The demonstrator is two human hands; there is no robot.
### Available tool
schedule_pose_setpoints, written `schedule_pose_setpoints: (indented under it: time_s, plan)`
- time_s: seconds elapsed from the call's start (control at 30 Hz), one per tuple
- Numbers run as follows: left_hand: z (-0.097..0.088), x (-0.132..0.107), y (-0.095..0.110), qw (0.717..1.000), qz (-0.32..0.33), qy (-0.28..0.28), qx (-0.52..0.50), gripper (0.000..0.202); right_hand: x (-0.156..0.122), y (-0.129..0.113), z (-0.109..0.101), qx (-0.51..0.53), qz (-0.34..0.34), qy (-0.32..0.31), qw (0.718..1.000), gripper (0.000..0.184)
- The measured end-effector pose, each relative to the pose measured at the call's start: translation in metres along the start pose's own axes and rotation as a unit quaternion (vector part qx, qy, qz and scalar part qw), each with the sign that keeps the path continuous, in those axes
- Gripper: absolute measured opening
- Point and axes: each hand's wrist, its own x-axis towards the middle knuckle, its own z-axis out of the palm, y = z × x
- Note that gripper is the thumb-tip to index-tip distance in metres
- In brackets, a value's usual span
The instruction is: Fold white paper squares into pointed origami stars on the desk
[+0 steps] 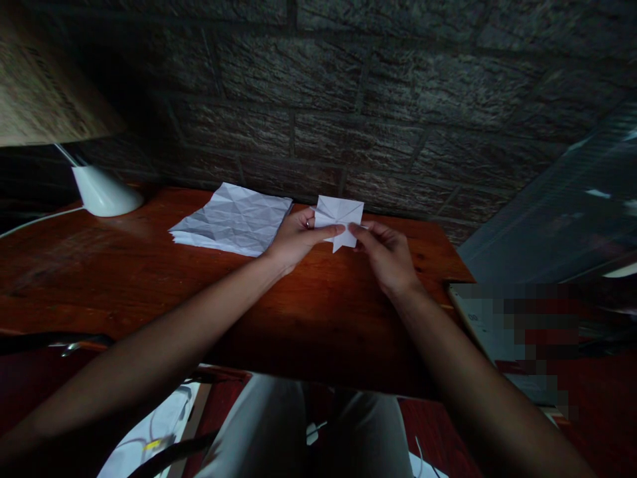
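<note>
a dark rough-faced brick wall rises beyond both hands, and below them spreads a reddish-brown wooden table. far to the left of the left hand stands a table lamp, its fabric shade above a glossy white base. nearer than the hands, under the table edge, are the person's pale trousers. just left of the left hand lies a stack of creased white paper sheets. the left hand and right hand both pinch the same folded white paper, thumbs on its face, close together near its lower part. this paper sits between the two hands, creases fanning across it, a small pointed tip sticking out below the thumbs. a ring circles a left-hand finger.
</note>
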Motion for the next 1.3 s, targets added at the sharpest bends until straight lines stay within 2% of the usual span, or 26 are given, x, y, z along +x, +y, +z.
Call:
schedule_pose_setpoints:
  time_s: [0.13,0.33,0.5,0.73,0.93,1.2,1.3]
  plan:
    - [0.0017,-0.0009,0.0007,1.0,-0.005,-0.001,-0.018,0.034,-0.001,-0.002,0.0009,-0.017,-0.016,-0.005,1.0,0.028]
    - [-0.0004,0.0007,0.0003,0.999,-0.023,0.016,-0.017,0.029,-0.0012,-0.0014,0.0029,-0.006,-0.005,-0.008,1.0,0.025]
    - [-0.0009,0.0021,0.0015,1.0,-0.009,0.01,-0.022,0.031,-0.0005,-0.0004,0.0022,0.003,0.01,-0.019,1.0,0.024]
    - [-0.0024,0.0021,0.0023,0.999,-0.019,0.031,0.012,0.025,0.0014,0.0013,-0.0033,-0.047,0.005,-0.034,0.998,0.033]
    - [-0.0014,0.0015,0.003,1.0,-0.017,0.017,-0.018,0.031,0.0014,-0.0011,-0.0042,-0.08,-0.034,-0.033,0.996,0.037]
    - [-0.0062,0.0011,0.0052,0.998,-0.051,-0.033,0.021,0.039,0.0038,-0.0009,-0.0047,-0.071,-0.031,0.034,0.996,0.033]
    - [-0.0079,0.002,0.0043,0.998,-0.047,-0.028,0.026,0.038,0.0041,-0.0011,-0.0056,-0.078,-0.018,0.018,0.997,0.032]
